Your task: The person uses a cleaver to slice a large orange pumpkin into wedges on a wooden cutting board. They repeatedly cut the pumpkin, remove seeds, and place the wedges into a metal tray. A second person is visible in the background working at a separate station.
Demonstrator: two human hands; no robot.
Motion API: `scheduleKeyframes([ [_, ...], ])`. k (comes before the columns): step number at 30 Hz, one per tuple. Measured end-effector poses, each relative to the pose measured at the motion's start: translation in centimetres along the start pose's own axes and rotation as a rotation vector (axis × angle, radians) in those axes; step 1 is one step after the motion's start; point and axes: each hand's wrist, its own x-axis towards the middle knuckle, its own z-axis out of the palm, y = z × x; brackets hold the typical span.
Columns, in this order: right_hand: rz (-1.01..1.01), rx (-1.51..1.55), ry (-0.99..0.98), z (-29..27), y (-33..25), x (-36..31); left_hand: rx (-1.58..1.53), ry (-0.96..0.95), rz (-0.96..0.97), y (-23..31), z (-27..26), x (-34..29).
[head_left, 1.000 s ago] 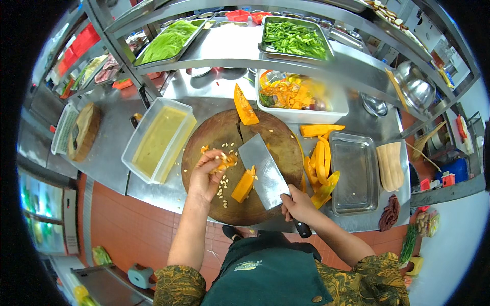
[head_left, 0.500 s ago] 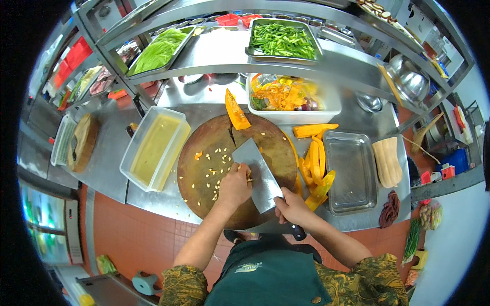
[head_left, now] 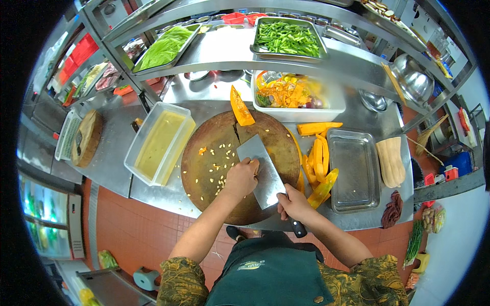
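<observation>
Cleaver (head_left: 263,176) work is the step in hand, as I judge it: the broad steel blade lies across the round wooden chopping board (head_left: 204,178), near its middle, with the handle pointing back toward the person. The right hand (head_left: 295,204) is wrapped tight round that dark handle at the board's near edge. The left hand (head_left: 241,177) is curled, knuckles forward, and pressed against the blade's left face; whatever piece it steadies is hidden under fingers and steel, so I cannot tell what is being cut. Pale seeds (head_left: 217,166) are scattered over the board's left half, and 1 orange squash wedge (head_left: 241,108) sits at the board's far rim.

Just right of the board lies a heap of orange squash slices (head_left: 319,166), touching an empty steel tray (head_left: 354,171); a peeled, pale squash piece (head_left: 391,162) rests beyond that tray. Behind the board stands a white tub of peelings (head_left: 296,97), and left of the board a clear tub of yellowish liquid (head_left: 161,143), all on the steel bench (head_left: 112,148).

By my reckoning the next stroke calls for fingertips tucked well back, the blade guided along the knuckles, and the seeds kept clear of the edge.
</observation>
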Motion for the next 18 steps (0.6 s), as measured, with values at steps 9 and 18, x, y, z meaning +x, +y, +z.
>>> scheduleKeyframes([
  [9, 0.018, 0.094, 0.017, 0.3, 0.5, 0.5, -0.441, 0.213, -0.006, -2.8, 0.5, -1.4],
  [18, -0.026, 0.180, -0.028, -0.1, 0.5, 0.4, -1.734, 0.209, -0.594, -5.5, -1.2, -2.4],
])
